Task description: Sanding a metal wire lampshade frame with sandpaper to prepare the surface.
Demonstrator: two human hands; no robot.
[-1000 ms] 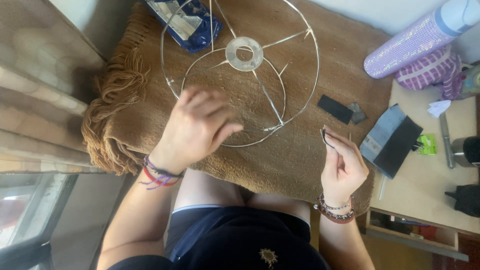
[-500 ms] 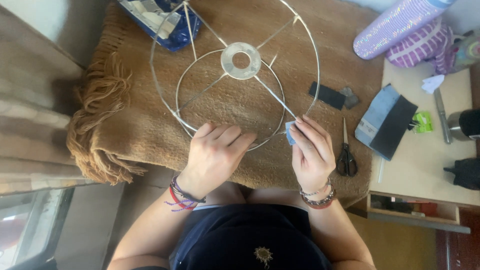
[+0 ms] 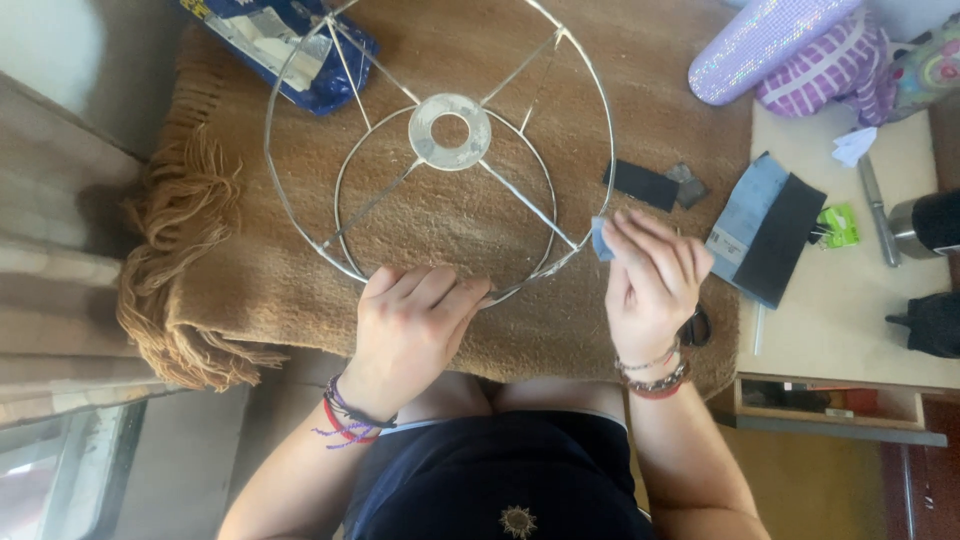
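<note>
Centrally, a round silver wire lampshade frame with a flat metal centre ring and four spokes lies on a brown woven blanket with a fringed edge, which covers the work surface in front of the seated person.

Left hand: the fingers are curled and pressed together over the near rim of the frame, gripping the wire at its lowest point. The wrist carries red and purple cord bracelets.

Right hand: the fingertips pinch a small pale blue piece of abrasive sheet and hold it against the frame's outer rim at the near right, where a spoke meets the wire. The wrist carries beaded bracelets. A dark object lies partly hidden under this hand; its kind cannot be told.

Surroundings: a blue plastic packet lies under the far left edge of the frame. A small black rectangular strip rests on the blanket just right of the frame. A folded blue and black sheet overlaps the edge of a pale table on the right. A glittery lilac cylinder lies at the far right corner.
</note>
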